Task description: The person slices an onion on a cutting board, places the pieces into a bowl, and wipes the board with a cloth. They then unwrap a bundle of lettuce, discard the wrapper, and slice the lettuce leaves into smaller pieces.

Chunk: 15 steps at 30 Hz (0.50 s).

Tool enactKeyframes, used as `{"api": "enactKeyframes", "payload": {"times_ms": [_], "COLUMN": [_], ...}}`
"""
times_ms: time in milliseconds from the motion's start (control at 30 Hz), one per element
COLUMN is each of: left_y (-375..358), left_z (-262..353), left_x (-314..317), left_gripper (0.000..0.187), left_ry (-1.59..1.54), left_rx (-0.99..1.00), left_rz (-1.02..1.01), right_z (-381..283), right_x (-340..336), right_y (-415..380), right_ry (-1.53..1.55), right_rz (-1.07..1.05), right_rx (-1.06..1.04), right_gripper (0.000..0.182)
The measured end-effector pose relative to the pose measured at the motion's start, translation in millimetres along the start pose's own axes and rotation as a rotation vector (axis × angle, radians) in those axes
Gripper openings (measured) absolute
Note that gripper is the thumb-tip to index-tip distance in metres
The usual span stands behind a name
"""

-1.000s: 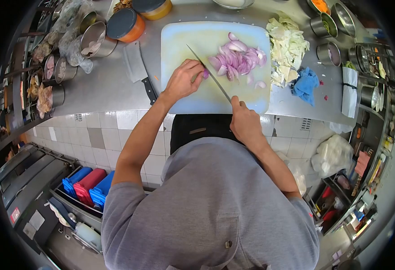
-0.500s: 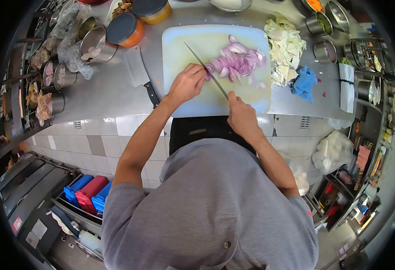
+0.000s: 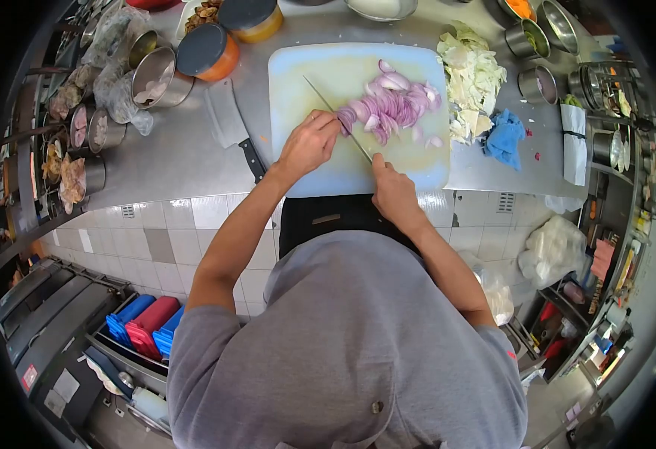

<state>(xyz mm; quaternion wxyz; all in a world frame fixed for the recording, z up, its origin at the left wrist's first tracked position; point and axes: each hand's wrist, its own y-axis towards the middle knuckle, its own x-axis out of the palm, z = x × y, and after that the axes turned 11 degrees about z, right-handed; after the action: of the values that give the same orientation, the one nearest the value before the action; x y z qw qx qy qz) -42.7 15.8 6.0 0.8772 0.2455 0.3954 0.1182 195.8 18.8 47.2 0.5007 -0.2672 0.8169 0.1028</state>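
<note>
A pile of sliced red onion (image 3: pixel 399 101) lies on the white cutting board (image 3: pixel 298 60). My right hand (image 3: pixel 394 187) is closed round the handle of a long kitchen knife (image 3: pixel 359 147). Its blade points up and left across the board, along the left end of the slices. My left hand (image 3: pixel 307 142) is on the blade's left side, fingers curled and pressed down close to it. The onion piece under those fingers is mostly hidden; a little purple shows at the fingertips.
A cleaver (image 3: pixel 227 116) lies left of the board. Cabbage leaves (image 3: pixel 471 78) and a blue cloth (image 3: pixel 504 141) are to the right. Metal bowls (image 3: pixel 165 82) and lidded orange tubs (image 3: pixel 219 63) stand at the back left. More metal containers (image 3: pixel 537 84) stand at the right.
My right hand and the knife have shifted slightly left, with the blade tip a little lower. My left hand has edged slightly left, and a few more slices show right of the blade.
</note>
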Motion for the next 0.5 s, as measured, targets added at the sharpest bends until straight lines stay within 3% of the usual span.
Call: {"api": "enactKeyframes", "payload": {"times_ms": [200,300,400,500], "left_y": [-1.6,-2.2,-2.4,-2.3], "left_z": [-1.7,-1.0,-1.3,-1.7], "left_x": [1.6,2.0,1.6,3.0], "left_gripper": [0.015,0.015,0.014,0.014], "left_ry": [0.03,0.012,0.013,0.02], "left_rx": [0.028,0.01,0.011,0.032], "left_rz": [0.003,0.024,0.018,0.03], "right_z": [-11.7,2.6,1.7,-8.9], "right_x": [-25.3,5.2,-13.6,-32.6], "right_y": [-10.7,-1.6,-1.9,-9.1], "right_ry": [-0.006,0.002,0.006,0.031], "right_rz": [-0.022,-0.008,-0.043,-0.05], "right_rx": [0.034,-0.003,-0.007,0.01], "right_gripper": [0.032,0.032,0.044,0.044]}}
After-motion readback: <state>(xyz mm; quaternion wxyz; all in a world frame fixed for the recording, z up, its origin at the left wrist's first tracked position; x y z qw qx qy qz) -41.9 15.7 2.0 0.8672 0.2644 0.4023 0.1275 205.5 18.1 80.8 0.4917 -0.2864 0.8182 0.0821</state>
